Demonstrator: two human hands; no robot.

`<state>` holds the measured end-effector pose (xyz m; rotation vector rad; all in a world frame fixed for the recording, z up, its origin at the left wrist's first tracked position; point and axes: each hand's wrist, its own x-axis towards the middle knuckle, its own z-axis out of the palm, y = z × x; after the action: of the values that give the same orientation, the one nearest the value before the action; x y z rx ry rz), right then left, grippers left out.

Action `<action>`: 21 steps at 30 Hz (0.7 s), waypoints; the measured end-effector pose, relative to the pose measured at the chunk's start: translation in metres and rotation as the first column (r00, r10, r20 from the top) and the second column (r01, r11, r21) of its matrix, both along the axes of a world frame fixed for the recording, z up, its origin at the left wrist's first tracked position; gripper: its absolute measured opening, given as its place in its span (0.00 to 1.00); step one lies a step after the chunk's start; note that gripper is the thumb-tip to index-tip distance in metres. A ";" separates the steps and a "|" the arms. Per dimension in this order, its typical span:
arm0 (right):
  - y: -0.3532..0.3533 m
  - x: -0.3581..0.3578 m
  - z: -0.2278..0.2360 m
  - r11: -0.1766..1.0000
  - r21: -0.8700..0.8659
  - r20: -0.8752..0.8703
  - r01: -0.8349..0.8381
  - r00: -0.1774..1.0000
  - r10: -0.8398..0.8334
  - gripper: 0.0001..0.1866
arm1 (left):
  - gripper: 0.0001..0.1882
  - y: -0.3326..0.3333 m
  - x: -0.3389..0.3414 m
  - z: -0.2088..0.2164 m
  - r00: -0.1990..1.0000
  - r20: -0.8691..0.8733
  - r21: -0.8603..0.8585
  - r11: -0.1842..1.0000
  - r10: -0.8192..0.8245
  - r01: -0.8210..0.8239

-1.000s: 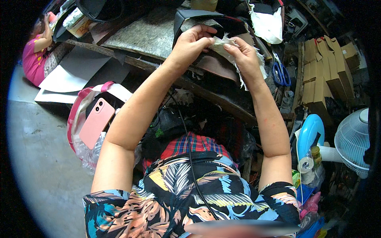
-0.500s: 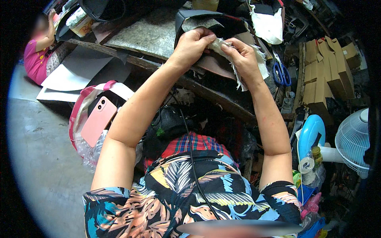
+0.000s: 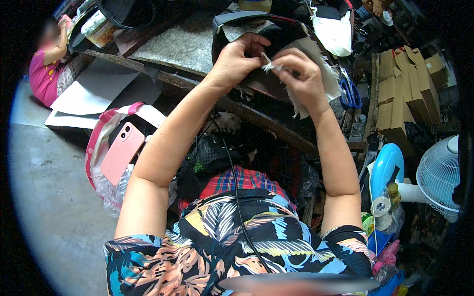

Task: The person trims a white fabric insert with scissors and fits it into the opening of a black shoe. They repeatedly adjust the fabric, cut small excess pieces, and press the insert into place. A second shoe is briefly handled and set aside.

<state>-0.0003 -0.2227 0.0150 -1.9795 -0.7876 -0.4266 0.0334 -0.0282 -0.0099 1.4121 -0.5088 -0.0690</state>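
Works at twelve o'clock in the head view, over the near edge of a grey worktop (image 3: 170, 47). Keeps the left hand (image 3: 234, 60) there, with fingers nipped together on a frayed white shred (image 3: 267, 64). Has the right hand (image 3: 302, 74) at one o'clock, with fingers curled nearly closed beside that shred — too blurred to tell whether gripping it. Shows a ragged white cloth (image 3: 326, 69) toward half past one, partly behind the right hand, near a stiff black piece (image 3: 234, 18) at twelve; cannot tell if joined to the shred. Looks part-way along, judging by the small tuft singled out — with loose fringe left along the cloth's edge, near blue-handled scissors (image 3: 350, 93) at two o'clock, untouched
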 end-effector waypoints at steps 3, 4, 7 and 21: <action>0.002 -0.004 0.005 0.974 -0.211 0.226 0.078 0.974 -0.029 0.06 | 0.10 0.000 -0.002 -0.004 0.990 0.108 0.143 0.984 0.090 -0.105; 0.002 -0.006 0.007 0.976 -0.207 0.233 0.066 0.972 -0.016 0.06 | 0.06 0.000 -0.002 -0.004 0.989 0.102 0.107 0.988 0.104 -0.115; 0.000 -0.009 0.011 0.992 -0.122 0.124 0.011 0.992 0.005 0.07 | 0.05 0.002 0.000 -0.006 0.979 0.136 0.195 0.965 0.151 -0.176; 0.000 -0.004 0.007 1.000 -0.012 -0.295 0.018 0.955 -0.021 0.09 | 0.15 0.001 -0.007 0.000 0.932 0.335 0.246 0.942 0.140 -0.230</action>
<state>-0.0040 -0.2227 0.0219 -2.0009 -0.5810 -0.1321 0.0260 -0.0272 -0.0096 1.7592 -0.6410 0.2518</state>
